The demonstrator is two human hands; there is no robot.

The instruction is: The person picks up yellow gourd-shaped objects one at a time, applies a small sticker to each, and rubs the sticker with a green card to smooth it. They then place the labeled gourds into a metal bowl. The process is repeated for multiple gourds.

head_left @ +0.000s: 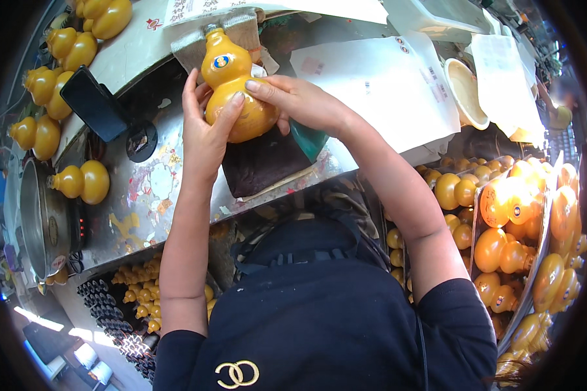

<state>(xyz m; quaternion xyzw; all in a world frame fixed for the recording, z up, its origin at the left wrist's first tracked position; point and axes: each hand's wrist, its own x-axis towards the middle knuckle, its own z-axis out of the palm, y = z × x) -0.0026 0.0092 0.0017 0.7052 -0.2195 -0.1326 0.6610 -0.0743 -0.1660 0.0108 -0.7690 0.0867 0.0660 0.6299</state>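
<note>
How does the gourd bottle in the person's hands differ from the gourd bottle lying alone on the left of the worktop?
The held gourd bottle is gripped by the left hand and right hand; the lone gourd bottle is untouched. The held one has its neck pointing away from the person; the lone one lies with its neck toward the pot. The held one shows a round blue sticker; none shows on the lone one. Both are glossy yellow with double bulbs.
</note>
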